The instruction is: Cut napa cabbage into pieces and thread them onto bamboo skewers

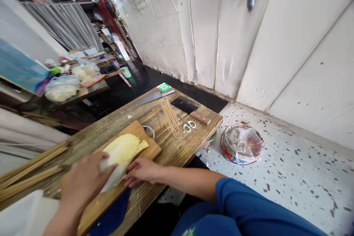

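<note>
A yellow and white napa cabbage [124,149] lies on a wooden cutting board [153,148], its yellow leafy end facing away from me. My left hand [85,175] holds the white stem part from the left, with the thumb across the top and the fingertips at the far side. On the near right side, the curled fingers of my right hand [142,171] grip the cabbage's edge. My hands cover part of the stem end. Blue cloth [110,215] shows under the board's near edge.
Farther along the wooden table [177,155] lie a long knife [152,97], thin wooden sticks [169,116], scissors [188,123] and a cleaver [190,110]. A plastic-covered bucket [242,143] stands on the speckled floor. Long wooden strips [33,169] lie at left.
</note>
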A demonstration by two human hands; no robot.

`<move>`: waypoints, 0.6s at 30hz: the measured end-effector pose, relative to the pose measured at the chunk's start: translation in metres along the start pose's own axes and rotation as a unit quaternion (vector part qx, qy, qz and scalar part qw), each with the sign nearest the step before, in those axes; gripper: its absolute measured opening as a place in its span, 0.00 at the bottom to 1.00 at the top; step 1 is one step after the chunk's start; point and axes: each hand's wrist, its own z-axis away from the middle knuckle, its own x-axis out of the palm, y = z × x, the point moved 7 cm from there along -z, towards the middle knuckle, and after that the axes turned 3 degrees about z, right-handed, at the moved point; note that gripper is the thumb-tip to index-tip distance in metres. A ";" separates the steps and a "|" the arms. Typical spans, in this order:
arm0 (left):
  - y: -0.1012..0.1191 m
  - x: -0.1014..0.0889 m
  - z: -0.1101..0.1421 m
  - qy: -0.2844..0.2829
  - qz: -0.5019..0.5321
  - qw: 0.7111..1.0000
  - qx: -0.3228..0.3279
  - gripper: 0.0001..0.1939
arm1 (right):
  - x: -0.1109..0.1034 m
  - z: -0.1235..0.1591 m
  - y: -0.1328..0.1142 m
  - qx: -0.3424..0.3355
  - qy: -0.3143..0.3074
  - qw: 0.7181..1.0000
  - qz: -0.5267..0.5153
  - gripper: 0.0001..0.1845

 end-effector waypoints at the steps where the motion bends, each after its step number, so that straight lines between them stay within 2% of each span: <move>1: 0.003 -0.001 0.002 0.002 -0.025 0.999 0.019 0.18 | -0.003 0.001 -0.003 -0.016 0.012 1.000 0.017 0.12; 3: 0.014 -0.003 0.009 0.002 -0.033 0.997 0.065 0.19 | -0.014 0.003 -0.012 -0.058 0.054 0.995 0.059 0.09; 4: 0.018 -0.005 0.013 0.011 -0.020 0.998 0.066 0.19 | -0.021 0.003 -0.016 -0.080 0.075 0.991 0.076 0.09; 6: 0.025 -0.009 0.020 0.026 0.005 0.998 0.056 0.25 | -0.040 0.002 -0.029 -0.135 0.132 0.975 0.114 0.15; 8: 0.031 -0.009 0.025 0.028 0.025 0.999 0.038 0.26 | -0.055 -0.003 -0.045 -0.198 0.162 0.954 0.157 0.22; 10: 0.035 -0.009 0.031 0.035 0.045 0.998 0.015 0.26 | -0.063 -0.008 -0.062 -0.255 0.171 0.927 0.215 0.23; 13: 0.039 -0.010 0.040 0.049 0.077 0.996 0.003 0.25 | -0.069 -0.018 -0.075 -0.289 0.166 0.899 0.283 0.16; 16: 0.037 -0.012 0.046 0.069 0.119 0.991 0.001 0.26 | -0.071 -0.026 -0.077 -0.287 0.154 0.901 0.286 0.09; 18: 0.031 -0.012 0.047 0.086 0.130 0.988 -0.013 0.29 | -0.069 -0.026 -0.079 -0.294 0.151 0.902 0.277 0.09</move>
